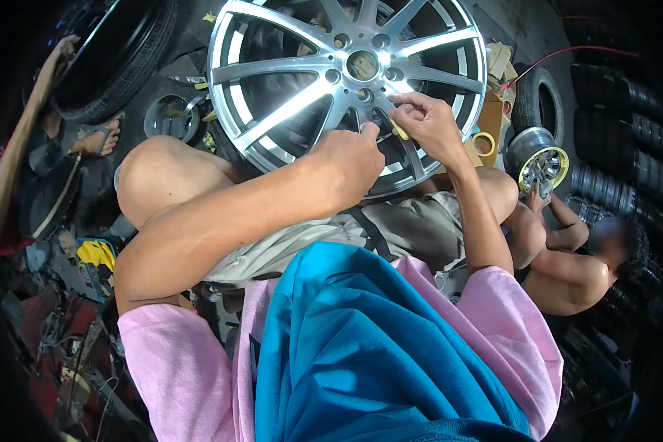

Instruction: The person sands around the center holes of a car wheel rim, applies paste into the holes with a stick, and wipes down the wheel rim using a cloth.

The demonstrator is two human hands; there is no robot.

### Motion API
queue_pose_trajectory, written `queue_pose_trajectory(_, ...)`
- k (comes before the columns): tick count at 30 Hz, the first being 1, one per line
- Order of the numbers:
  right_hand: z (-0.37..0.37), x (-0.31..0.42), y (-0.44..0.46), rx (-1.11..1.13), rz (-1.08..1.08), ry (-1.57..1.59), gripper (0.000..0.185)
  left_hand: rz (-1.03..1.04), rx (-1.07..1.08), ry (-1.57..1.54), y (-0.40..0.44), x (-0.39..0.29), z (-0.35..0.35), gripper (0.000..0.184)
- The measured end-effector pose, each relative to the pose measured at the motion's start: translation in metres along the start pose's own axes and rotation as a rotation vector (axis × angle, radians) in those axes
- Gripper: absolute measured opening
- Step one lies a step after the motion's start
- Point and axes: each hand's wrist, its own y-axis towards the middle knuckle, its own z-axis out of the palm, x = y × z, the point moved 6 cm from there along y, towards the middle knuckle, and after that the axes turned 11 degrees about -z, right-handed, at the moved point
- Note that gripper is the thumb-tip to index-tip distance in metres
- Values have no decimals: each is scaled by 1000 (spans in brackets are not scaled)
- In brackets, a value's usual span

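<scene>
A silver multi-spoke wheel rim lies face up in front of my bent knees, its machined spokes shining. My left hand is closed over the near spokes, thumb up; whatever its curled fingers hold is hidden. Just right of it, my right hand pinches a small yellow strip against a spoke below the hub, with its index finger reaching toward a bolt hole. The strip's material cannot be made out.
A tape roll lies by cardboard at the right. Beyond it, a person holds a smaller rim near stacked tires. At the left, another person's hand touches a large tire. A metal bowl sits near my left knee.
</scene>
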Motion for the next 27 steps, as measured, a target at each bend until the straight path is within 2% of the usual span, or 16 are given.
queue_pose_trajectory(2,-2,7,5,25,-32,-47,35,46,-64,-54,3,-1,5,18)
queue_pose_trajectory(4,-3,18,10,52,-65,-96,36,25,1,-14,9,-1,10,31)
queue_pose_trajectory(10,-1,23,19,95,-121,-222,36,-1,-37,-8,16,4,16,33)
queue_pose_trajectory(13,2,23,12,141,-26,-167,38,-2,-31,-4,16,5,18,33)
queue_pose_trajectory(15,7,16,7,125,91,31,39,-9,-24,-8,17,6,19,33)
queue_pose_trajectory(22,7,14,10,74,19,-4,37,-23,15,-33,25,9,27,35)
queue_pose_trajectory(24,11,23,2,101,120,-21,40,-24,18,-15,26,10,27,36)
queue_pose_trajectory(27,21,17,-4,88,149,86,45,-44,43,-8,26,13,28,38)
